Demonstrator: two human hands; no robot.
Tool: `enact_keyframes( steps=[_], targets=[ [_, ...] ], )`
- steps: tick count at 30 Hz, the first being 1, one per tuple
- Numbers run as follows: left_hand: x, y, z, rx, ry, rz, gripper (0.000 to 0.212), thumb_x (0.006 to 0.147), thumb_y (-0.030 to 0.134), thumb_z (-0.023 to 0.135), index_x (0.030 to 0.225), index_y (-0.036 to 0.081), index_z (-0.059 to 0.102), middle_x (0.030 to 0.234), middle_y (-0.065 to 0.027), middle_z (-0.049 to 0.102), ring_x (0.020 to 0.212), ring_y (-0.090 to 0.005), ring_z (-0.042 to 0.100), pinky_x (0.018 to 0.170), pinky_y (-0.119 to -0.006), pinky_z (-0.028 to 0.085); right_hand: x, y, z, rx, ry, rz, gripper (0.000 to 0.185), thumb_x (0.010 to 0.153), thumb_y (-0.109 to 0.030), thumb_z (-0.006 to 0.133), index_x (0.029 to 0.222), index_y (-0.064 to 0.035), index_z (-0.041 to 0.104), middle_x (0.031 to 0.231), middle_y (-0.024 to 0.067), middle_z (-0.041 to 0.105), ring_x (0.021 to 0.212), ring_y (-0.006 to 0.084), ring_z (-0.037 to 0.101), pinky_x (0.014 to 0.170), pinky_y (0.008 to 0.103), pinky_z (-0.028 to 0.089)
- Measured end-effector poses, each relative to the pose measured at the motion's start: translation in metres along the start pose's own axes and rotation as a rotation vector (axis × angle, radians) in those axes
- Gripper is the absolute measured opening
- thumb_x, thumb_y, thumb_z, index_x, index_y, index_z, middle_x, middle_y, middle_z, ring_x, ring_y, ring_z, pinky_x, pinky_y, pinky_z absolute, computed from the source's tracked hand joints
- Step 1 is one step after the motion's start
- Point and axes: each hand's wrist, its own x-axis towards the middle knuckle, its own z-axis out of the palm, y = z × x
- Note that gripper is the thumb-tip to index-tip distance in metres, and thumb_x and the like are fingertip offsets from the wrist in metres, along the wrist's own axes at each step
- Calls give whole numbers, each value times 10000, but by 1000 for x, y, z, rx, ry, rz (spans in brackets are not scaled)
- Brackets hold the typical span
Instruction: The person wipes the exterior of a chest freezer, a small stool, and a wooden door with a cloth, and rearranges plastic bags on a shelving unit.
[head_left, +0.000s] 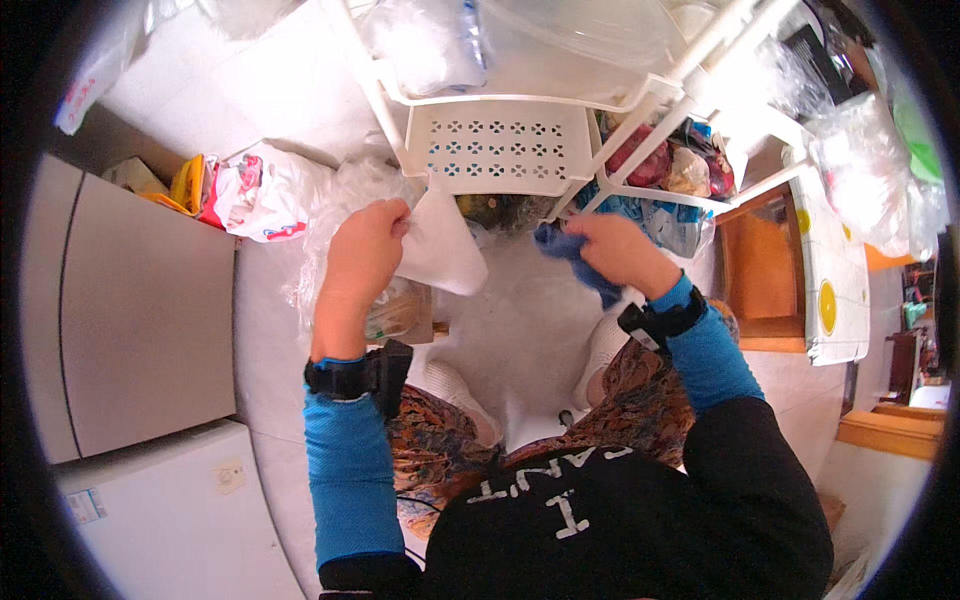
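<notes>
Pinched in my left hand (370, 244) is the edge of a white cloth (446, 244), which hangs down in a triangular drape in front of the rack. My right hand (619, 251) grips a bunched blue cloth (577, 259), part of it trailing below the fingers. Between and beyond both hands stands a white plastic storage rack (390, 127). Its lower basket (499, 180) has a front with rows of cut-out holes. Clear plastic bags (319, 225) lie right beside my left hand.
A white carrier bag (266, 191) and a yellow packet (187, 184) rest on the left near a grey cabinet (142, 300) and a white appliance (172, 517). Red onions (641, 157) fill a basket at right. A patterned tablecloth (829, 277) covers a wooden cabinet (761, 277).
</notes>
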Motion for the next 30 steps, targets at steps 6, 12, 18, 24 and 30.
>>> enact_keyframes(
  steps=[6, 12, 18, 24, 30],
  targets=[
    [21, 81, 14, 296, 394, 357, 173, 743, 107, 557, 903, 102, 624, 915, -46, 595, 901, -235, 592, 692, -375, 468, -36, -6, 77, -62, -372, -39, 196, 779, -166, 551, 884, -73, 688, 844, 189, 670, 822, 388, 641, 718, 491, 503],
    [60, 108, 39, 422, 678, 773, 298, 691, 138, 586, 985, 106, 620, 922, -7, 579, 892, -215, 570, 722, -364, 440, -58, -18, 102, -164, -378, -235, 135, 711, -118, 625, 818, -87, 700, 799, 158, 676, 759, 353, 660, 630, 479, 519],
    [86, 36, 130, 535, 334, 699, 188, 714, 155, 568, 893, 121, 613, 846, -1, 551, 903, -206, 534, 742, -369, 419, -69, -21, 95, -181, -351, -277, 87, 681, -105, 643, 732, -67, 702, 754, 144, 676, 724, 338, 668, 612, 461, 528],
    [103, 26, 153, 557, 228, 458, 99, 732, 135, 578, 819, 125, 624, 816, 3, 571, 888, -214, 530, 721, -355, 418, -73, -23, 82, -219, -390, -309, 105, 743, -117, 592, 819, -75, 651, 822, 139, 637, 705, 304, 649, 595, 432, 517],
    [91, 11, 124, 450, 56, 396, 362, 783, 194, 631, 1137, 124, 594, 1172, -70, 567, 1126, -273, 498, 895, -414, 427, -78, -20, 100, -95, -312, -374, 112, 736, -127, 592, 752, -75, 690, 792, 158, 666, 731, 342, 668, 599, 462, 531]
  ],
)
